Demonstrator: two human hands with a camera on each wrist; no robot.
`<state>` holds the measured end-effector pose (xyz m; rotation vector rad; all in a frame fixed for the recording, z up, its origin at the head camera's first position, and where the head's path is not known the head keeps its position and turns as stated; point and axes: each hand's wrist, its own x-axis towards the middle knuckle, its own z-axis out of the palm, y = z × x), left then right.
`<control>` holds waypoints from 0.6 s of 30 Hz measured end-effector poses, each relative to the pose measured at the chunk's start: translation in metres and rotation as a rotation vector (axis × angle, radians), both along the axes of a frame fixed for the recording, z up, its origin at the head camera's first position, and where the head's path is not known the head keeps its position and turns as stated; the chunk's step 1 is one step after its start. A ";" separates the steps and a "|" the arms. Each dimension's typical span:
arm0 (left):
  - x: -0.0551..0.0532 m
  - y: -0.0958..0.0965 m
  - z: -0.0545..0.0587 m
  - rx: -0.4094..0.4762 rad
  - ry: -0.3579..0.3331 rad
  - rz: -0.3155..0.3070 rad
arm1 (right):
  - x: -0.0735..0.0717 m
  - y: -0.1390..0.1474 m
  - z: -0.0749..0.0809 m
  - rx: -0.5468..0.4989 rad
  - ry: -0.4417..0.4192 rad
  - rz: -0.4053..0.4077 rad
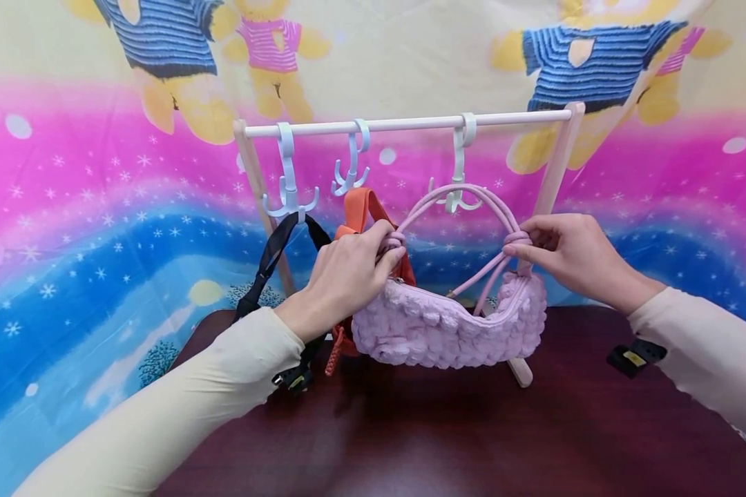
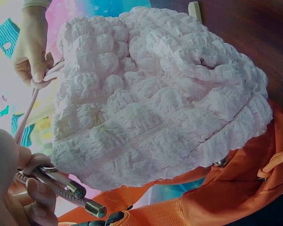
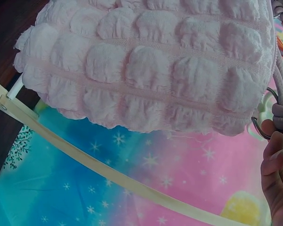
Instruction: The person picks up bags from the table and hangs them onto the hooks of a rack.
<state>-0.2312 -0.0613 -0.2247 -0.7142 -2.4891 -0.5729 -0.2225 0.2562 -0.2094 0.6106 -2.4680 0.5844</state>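
A pink puffy handbag (image 1: 447, 331) hangs from both hands in front of the rack, above the dark table. My left hand (image 1: 354, 266) pinches the knot at the left end of its cord handle (image 1: 466, 190). At the other end, my right hand (image 1: 572, 252) pinches the right knot (image 1: 516, 241) between thumb and fingers. The top of the handle loop overlaps the right white hook (image 1: 456, 200) in the head view. Metal-tipped cord ends (image 2: 80, 192) stick out by the left fingers in the left wrist view.
A wooden rack with a white bar (image 1: 410, 124) carries several pronged hooks. A black strap (image 1: 273, 255) hangs on the left hook (image 1: 291, 193). An orange bag (image 1: 363, 207) is behind the left hand, below the middle hook (image 1: 350, 172). Beneath is a dark red table (image 1: 410, 435); a printed cloth hangs behind.
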 end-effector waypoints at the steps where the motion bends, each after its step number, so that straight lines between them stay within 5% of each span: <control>1: 0.000 0.000 0.000 -0.001 -0.001 0.002 | -0.001 0.000 0.000 0.000 0.001 -0.001; 18: -0.007 0.001 0.004 0.003 0.004 0.015 | -0.008 -0.003 0.000 -0.007 -0.001 -0.006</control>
